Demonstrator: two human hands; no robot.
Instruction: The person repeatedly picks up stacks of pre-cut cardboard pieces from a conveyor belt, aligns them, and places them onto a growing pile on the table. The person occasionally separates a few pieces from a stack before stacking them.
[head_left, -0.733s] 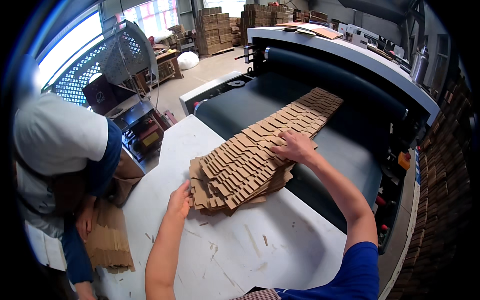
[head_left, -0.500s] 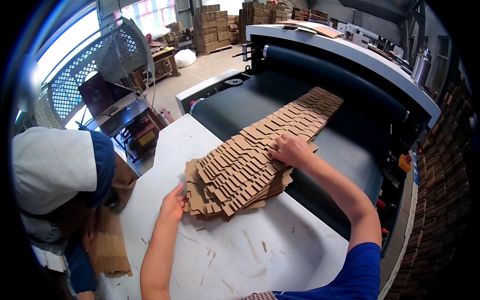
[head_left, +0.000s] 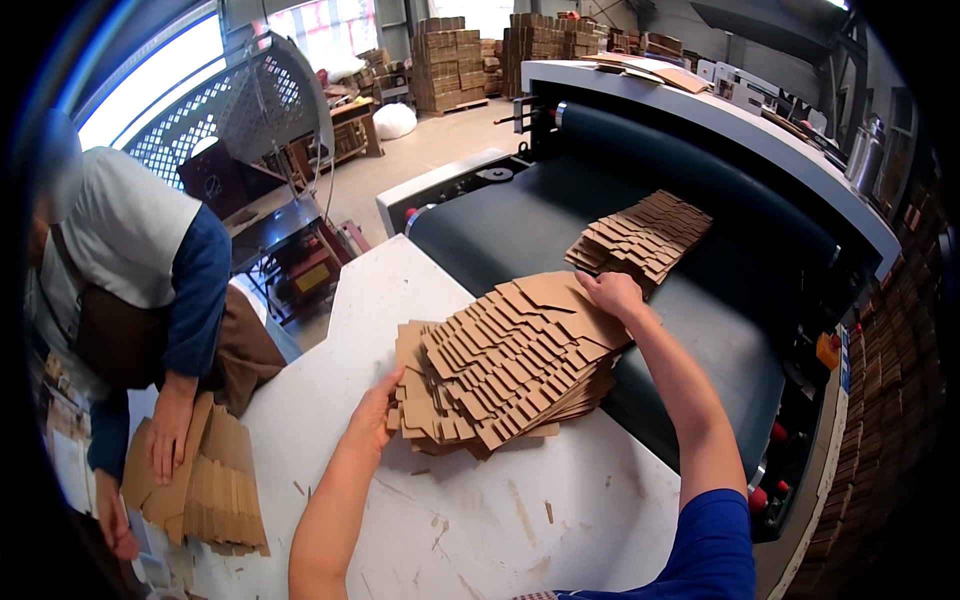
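A fanned pile of brown die-cut cardboard pieces (head_left: 500, 360) overlaps the front edge of the white table (head_left: 370, 270) beside a dark conveyor belt (head_left: 490, 210). My left hand (head_left: 372, 412) rests against the pile's left edge, thumb raised and fingers loosely open, their tips partly hidden. At the pile's far right end, my right hand (head_left: 612, 293) is closed on the edge of the cardboard pieces, fingers pressed to the top sheet. Farther along the belt lies a second overlapping row of cardboard pieces (head_left: 645, 235), separated from the near pile at its upper surface.
To the left, a co-worker (head_left: 150, 290) handles another cardboard stack (head_left: 220, 480) on the table. A white machine frame (head_left: 720, 105) spans the belt's far end. Cardboard stacks (head_left: 447, 65) stand behind, and more line the right side. Scraps (head_left: 548, 512) litter the table.
The long row of cardboard has split in two: the near part is bunched toward me, the far part sits on the belt. The co-worker has straightened and uncovered their stack.
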